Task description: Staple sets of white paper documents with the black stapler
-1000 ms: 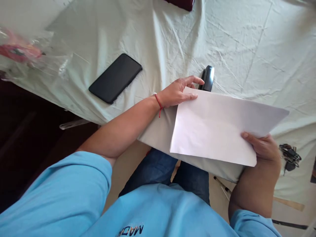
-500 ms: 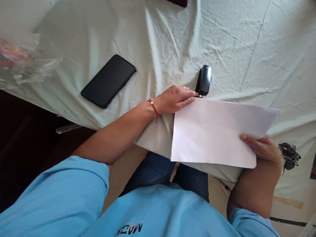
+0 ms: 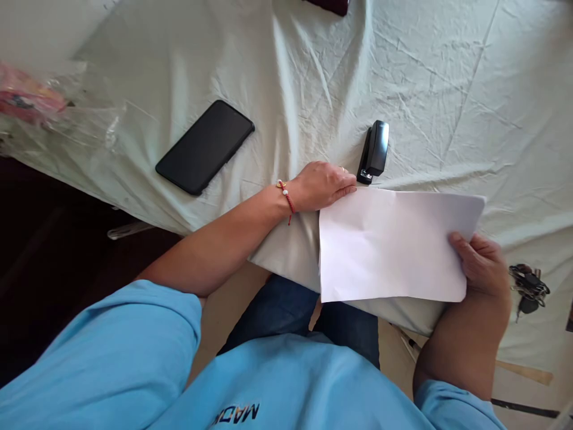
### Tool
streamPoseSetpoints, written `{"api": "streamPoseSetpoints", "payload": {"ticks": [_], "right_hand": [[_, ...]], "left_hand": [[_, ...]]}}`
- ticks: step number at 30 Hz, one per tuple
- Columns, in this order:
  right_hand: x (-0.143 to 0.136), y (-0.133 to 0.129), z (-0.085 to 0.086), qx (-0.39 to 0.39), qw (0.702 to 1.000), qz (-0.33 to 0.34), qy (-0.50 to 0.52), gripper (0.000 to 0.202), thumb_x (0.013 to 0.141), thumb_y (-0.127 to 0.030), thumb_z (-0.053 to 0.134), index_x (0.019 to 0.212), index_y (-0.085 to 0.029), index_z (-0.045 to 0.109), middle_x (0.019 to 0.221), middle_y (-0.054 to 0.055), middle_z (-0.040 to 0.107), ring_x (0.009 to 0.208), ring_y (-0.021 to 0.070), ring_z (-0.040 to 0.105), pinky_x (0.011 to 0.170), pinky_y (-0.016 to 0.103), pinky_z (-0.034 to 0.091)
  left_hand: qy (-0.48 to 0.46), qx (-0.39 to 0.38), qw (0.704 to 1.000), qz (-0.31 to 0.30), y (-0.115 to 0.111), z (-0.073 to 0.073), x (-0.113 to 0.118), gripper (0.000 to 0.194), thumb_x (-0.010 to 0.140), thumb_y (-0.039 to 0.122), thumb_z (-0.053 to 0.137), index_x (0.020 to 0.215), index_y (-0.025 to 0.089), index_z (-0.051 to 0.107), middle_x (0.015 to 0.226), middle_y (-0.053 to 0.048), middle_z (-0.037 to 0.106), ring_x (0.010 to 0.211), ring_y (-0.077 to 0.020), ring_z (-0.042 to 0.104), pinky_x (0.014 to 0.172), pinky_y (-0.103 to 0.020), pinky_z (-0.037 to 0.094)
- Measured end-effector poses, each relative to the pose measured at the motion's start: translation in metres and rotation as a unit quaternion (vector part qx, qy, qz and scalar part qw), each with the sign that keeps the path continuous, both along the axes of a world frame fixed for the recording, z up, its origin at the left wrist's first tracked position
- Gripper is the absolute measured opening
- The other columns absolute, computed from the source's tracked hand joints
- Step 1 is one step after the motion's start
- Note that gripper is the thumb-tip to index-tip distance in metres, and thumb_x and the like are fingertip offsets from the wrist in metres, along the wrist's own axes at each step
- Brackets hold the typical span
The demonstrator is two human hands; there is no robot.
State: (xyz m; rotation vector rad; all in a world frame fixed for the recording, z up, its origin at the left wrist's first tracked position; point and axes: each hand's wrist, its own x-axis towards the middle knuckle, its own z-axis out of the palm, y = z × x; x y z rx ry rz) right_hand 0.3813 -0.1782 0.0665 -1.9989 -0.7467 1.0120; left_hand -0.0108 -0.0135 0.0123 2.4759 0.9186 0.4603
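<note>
Paper (image 3: 394, 251), left hand (image 3: 323, 185) pinching one corner, right hand (image 3: 486, 266) clamped on opposite edge, stapler (image 3: 379, 148) near

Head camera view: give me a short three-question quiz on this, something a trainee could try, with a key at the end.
1. Which hand has the red bracelet at its wrist, left or right?
2. True or false: the black phone lies on the right-hand side of the stapler.
3. Fill the gap: the right hand holds the white ____ near its right edge.

Key:
1. The left hand.
2. False; it lies on the left-hand side.
3. paper.
</note>
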Motion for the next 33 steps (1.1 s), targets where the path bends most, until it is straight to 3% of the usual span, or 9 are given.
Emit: {"api": "streamPoseSetpoints", "payload": {"ticks": [4, 7, 9, 13, 16, 22, 27, 33], "right_hand": [[0.0, 0.004, -0.003, 0.061, 0.997, -0.05, -0.021, 0.071, 0.048, -0.068, 0.121, 0.098, -0.022, 0.097, 0.09, 0.003, 0.09, 0.07, 0.0145, 0.071, 0.058, 0.023, 0.058], [0.003, 0.008, -0.005, 0.113, 0.987, -0.109, -0.031, 0.062, 0.048, -0.056, 0.118, 0.096, -0.023, 0.097, 0.095, 0.001, 0.091, 0.075, 0.0119, 0.069, 0.063, 0.02, 0.058], [0.005, 0.009, -0.005, 0.114, 0.985, -0.128, -0.025, 0.059, 0.047, -0.051, 0.116, 0.094, -0.022, 0.096, 0.093, 0.001, 0.089, 0.074, 0.0108, 0.067, 0.062, 0.019, 0.055], [0.006, 0.007, 0.0, 0.053, 0.992, -0.118, -0.012, 0.054, 0.046, -0.045, 0.115, 0.089, -0.021, 0.092, 0.086, 0.001, 0.086, 0.067, 0.0127, 0.067, 0.055, 0.022, 0.054], [0.005, 0.005, 0.004, 0.009, 0.994, -0.105, 0.009, 0.055, 0.048, -0.045, 0.114, 0.092, -0.021, 0.092, 0.084, 0.002, 0.087, 0.062, 0.0156, 0.07, 0.051, 0.024, 0.057], [0.006, 0.007, 0.006, 0.016, 0.992, -0.125, 0.025, 0.051, 0.044, -0.037, 0.115, 0.08, -0.023, 0.082, 0.073, -0.002, 0.08, 0.053, 0.0136, 0.065, 0.047, 0.024, 0.056], [0.007, 0.01, 0.006, 0.0, 0.992, -0.125, 0.02, 0.052, 0.044, -0.039, 0.113, 0.083, -0.021, 0.083, 0.075, 0.001, 0.082, 0.053, 0.0158, 0.067, 0.045, 0.026, 0.056], [0.019, 0.012, 0.001, -0.005, 0.992, -0.129, 0.01, 0.051, 0.043, -0.038, 0.112, 0.075, -0.022, 0.075, 0.07, -0.002, 0.076, 0.055, 0.0139, 0.065, 0.047, 0.023, 0.054]], "left_hand": [[-0.042, -0.04, 0.998, 0.008, 0.0, -0.001, -0.004, 0.027, 0.118, 0.038, 0.065, 0.123, 0.023, 0.086, 0.102, -0.006, 0.089, 0.092, -0.0243, 0.08, 0.086, -0.035, 0.052], [-0.109, -0.088, 0.99, 0.022, 0.001, 0.0, -0.008, 0.049, 0.108, 0.036, 0.077, 0.155, 0.024, 0.08, 0.104, -0.004, 0.09, 0.09, -0.0232, 0.079, 0.091, -0.034, 0.057], [-0.154, -0.12, 0.98, 0.031, 0.002, 0.0, -0.009, 0.061, 0.103, 0.034, 0.082, 0.162, 0.022, 0.076, 0.094, -0.001, 0.085, 0.084, -0.0218, 0.075, 0.086, -0.033, 0.058], [-0.203, -0.171, 0.963, 0.044, 0.005, 0.001, -0.008, 0.04, 0.109, 0.034, 0.073, 0.143, 0.016, 0.085, 0.081, 0.001, 0.077, 0.074, -0.0175, 0.068, 0.081, -0.032, 0.057], [-0.209, -0.188, 0.959, 0.036, 0.006, 0.002, -0.006, 0.033, 0.113, 0.03, 0.063, 0.129, 0.016, 0.089, 0.082, -0.001, 0.08, 0.075, -0.016, 0.07, 0.081, -0.031, 0.057], [-0.179, -0.129, 0.975, 0.006, 0.006, 0.004, -0.007, 0.032, 0.114, 0.035, 0.065, 0.108, 0.018, 0.09, 0.08, -0.001, 0.079, 0.076, -0.0156, 0.07, 0.079, -0.029, 0.054], [-0.158, -0.117, 0.98, 0.041, 0.003, 0.004, -0.004, 0.022, 0.107, 0.026, 0.07, 0.114, 0.019, 0.09, 0.083, -0.001, 0.082, 0.081, -0.0174, 0.073, 0.087, -0.031, 0.058], [-0.162, -0.122, 0.974, 0.098, 0.002, -0.003, 0.001, 0.025, 0.105, 0.023, 0.075, 0.124, 0.017, 0.091, 0.09, -0.004, 0.087, 0.086, -0.0198, 0.077, 0.097, -0.037, 0.063]]}}
